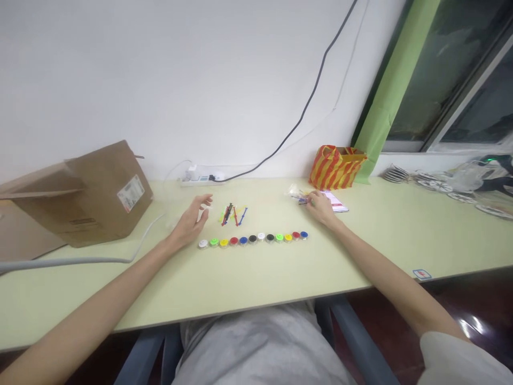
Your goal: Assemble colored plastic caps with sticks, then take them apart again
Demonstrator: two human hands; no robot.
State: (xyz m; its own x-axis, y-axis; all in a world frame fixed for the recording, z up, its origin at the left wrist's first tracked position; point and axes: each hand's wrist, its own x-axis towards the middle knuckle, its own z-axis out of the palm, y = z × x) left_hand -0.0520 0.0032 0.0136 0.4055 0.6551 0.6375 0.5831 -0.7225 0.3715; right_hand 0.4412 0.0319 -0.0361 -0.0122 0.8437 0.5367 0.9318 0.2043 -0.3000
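Note:
My left hand [194, 219] hovers over the table with its fingers apart and nothing in them, left of a small pile of coloured plastic sticks [234, 215]. On the right, my right hand [320, 207] reaches down with bent fingers onto small dark and coloured pieces [300, 199] beside a clear plastic bag [294, 190]. What its fingertips pinch is too small to make out. Between my arms runs a row of small clear round pots with lids in white, green, yellow, red, blue and black; a black-lidded pot [252, 239] is near the middle.
An open cardboard box [96, 198] stands on the left, with a grey cable [80, 261] before it. A power strip [202, 181] lies against the wall. Behind my right hand are a phone-like flat object [339, 203] and a striped bag [336, 168]. Reels [435, 183] lie far right.

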